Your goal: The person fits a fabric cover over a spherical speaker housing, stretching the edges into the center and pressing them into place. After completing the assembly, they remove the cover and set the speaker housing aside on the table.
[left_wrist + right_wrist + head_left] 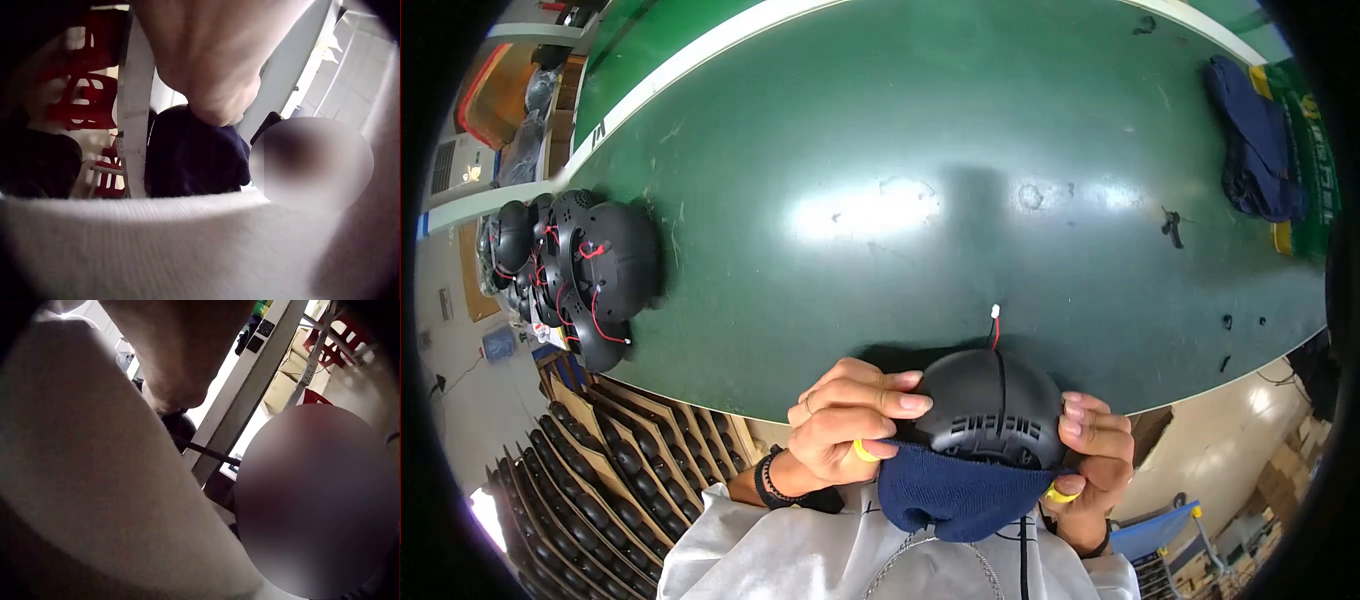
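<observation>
A black domed plastic shell [975,385] with rows of vent slots is at the table's near edge, close to the person's chest. From its top a red and black wire [997,330] ends in a white plug. Navy ribbed knit fabric [970,495] is stretched across the shell's near side and covers its lower part. On the left, the left hand [845,415] pinches the fabric's edge, its fingertips on the shell. The right hand [1097,450] grips the opposite side likewise. Yellow bands wrap a digit on each hand. The left wrist view shows the fabric [194,156] below the hand.
Several similar black shells [615,260] with red wires are piled at the green table's [800,130] left edge. Folded navy knit fabric [1250,140] lies beside a green and yellow bag [1305,150] at the right. Racks [615,470] of black parts stand below left.
</observation>
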Action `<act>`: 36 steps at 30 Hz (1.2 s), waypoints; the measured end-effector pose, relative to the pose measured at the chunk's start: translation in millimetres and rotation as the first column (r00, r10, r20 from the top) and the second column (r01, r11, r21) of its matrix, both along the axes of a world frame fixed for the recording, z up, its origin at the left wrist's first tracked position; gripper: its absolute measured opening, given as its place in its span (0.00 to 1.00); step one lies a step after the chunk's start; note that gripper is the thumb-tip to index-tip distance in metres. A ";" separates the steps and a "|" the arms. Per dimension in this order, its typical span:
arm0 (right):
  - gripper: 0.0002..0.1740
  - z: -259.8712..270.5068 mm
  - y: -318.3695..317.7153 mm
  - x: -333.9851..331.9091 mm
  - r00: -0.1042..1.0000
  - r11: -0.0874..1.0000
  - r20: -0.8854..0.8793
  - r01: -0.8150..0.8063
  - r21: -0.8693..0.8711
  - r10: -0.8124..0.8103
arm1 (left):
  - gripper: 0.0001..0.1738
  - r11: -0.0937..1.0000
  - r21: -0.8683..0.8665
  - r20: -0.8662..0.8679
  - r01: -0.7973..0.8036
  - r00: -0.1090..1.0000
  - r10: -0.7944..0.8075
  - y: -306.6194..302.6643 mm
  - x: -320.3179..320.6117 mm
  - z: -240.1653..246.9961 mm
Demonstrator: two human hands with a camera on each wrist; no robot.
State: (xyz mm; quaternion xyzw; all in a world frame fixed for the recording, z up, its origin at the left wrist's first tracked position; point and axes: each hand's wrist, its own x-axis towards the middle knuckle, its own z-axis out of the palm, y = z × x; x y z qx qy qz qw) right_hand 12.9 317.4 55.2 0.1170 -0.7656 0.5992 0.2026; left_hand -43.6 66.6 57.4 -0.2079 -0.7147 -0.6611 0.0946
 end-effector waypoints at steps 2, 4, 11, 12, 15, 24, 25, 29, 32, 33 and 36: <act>0.24 7.3 4.5 -0.8 0.998 0.999 0.059 -0.039 0.006 0.039 | 0.16 0.991 -0.031 0.037 0.126 0.991 -0.125 -2.1 -15.2 6.7; 0.27 12.9 2.1 -0.7 0.977 1.000 0.212 0.002 0.022 -0.006 | 0.16 0.981 -0.078 0.063 0.177 0.983 -0.172 -5.9 -27.4 11.3; 0.33 14.2 11.3 -11.5 0.933 0.985 0.330 -0.105 -0.139 0.146 | 0.14 0.942 0.020 0.237 0.334 0.914 -0.329 -5.3 -35.9 11.1; 0.33 14.2 10.0 -12.9 0.930 0.984 0.337 -0.104 -0.143 0.148 | 0.14 0.953 0.034 0.283 0.302 0.912 -0.299 -2.8 -36.8 13.8; 0.33 17.5 10.6 -17.9 0.927 0.987 0.363 -0.041 -0.152 0.095 | 0.14 0.961 0.058 0.340 0.272 0.899 -0.275 -2.2 -36.3 14.0; 0.19 47.1 34.8 -37.5 0.805 0.924 0.477 -0.379 -0.044 0.353 | 0.10 0.833 0.103 0.367 0.544 0.757 -0.540 -20.2 -51.0 23.2; 0.20 51.5 34.6 -40.3 0.792 0.908 0.494 -0.419 0.015 0.358 | 0.11 0.816 0.079 0.381 0.573 0.739 -0.556 -20.4 -52.3 25.8; 0.17 65.0 34.6 -44.8 0.762 0.872 0.535 -0.482 0.092 0.365 | 0.10 0.789 0.074 0.391 0.610 0.710 -0.585 -22.3 -55.9 31.4; 0.15 59.6 30.7 -42.8 0.821 0.884 0.455 -0.447 0.138 0.344 | 0.09 0.776 0.060 0.398 0.628 0.698 -0.595 -22.6 -55.5 34.8; 0.15 57.0 28.7 -40.9 0.819 0.883 0.456 -0.450 0.134 0.348 | 0.09 0.780 0.071 0.399 0.622 0.699 -0.594 -22.3 -53.6 34.4; 0.15 52.4 25.0 -34.5 0.861 0.924 0.410 -0.369 0.098 0.300 | 0.09 0.799 0.089 0.408 0.594 0.710 -0.574 -20.9 -46.0 33.7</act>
